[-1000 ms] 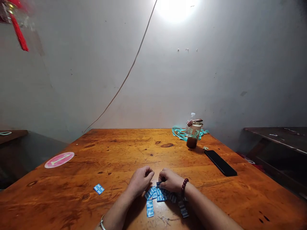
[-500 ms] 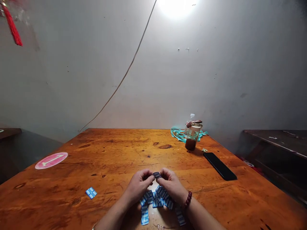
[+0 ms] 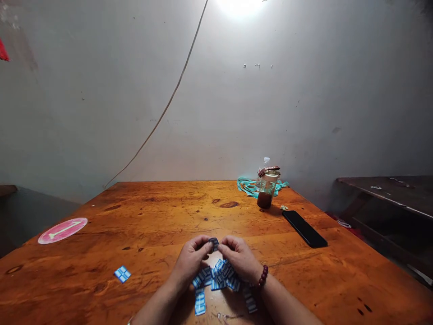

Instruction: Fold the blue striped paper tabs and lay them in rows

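Note:
Between my two hands is a small dark square piece, perhaps the shaded side of one of the blue-and-white squares. My left hand pinches it between thumb and finger. The fingers of my right hand are closed at its right edge, and a dark red bead bracelet circles that wrist. Below them lies a loose, overlapping heap of small blue-and-white squares, which look like cards or label pieces. Another strip lies nearer me, and one more sits in shadow by my right wrist.
A single blue-and-white square lies apart on the left of the wooden table. Further left is a pink oval sign. On the right are a black phone, a jar of dark liquid and a turquoise strap.
My view has swung slightly to the right. The dark piece is tilted more upright between my fingers and sits more toward the left hand. The heap below looks the same.

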Available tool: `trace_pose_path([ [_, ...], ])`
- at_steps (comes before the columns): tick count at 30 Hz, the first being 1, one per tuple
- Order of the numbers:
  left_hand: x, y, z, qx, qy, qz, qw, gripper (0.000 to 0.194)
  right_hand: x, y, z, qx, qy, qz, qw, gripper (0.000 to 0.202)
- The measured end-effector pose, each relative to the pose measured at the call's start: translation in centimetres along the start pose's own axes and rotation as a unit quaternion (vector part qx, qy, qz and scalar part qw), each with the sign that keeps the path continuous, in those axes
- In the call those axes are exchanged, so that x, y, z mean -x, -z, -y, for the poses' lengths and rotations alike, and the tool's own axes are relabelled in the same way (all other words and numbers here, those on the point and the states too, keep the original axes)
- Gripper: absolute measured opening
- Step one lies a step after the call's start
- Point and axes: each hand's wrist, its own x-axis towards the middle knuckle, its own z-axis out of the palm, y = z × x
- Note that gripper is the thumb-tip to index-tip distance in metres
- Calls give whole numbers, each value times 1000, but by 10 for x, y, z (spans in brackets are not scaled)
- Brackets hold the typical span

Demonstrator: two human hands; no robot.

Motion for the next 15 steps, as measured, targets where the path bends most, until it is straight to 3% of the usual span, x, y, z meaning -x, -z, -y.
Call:
trace_pose_path([
  [4, -1, 9, -10, 3, -19, -53, 998, 21, -5, 24, -7, 47, 2, -43, 998, 17],
  [10, -1, 15, -15, 12, -23, -117, 993, 23, -3, 41, -19, 101, -33, 53, 993, 8],
  [15, 0, 12, -15, 8, -32, -114, 993, 23, 6, 36, -14, 229, 1, 114, 967, 22],
])
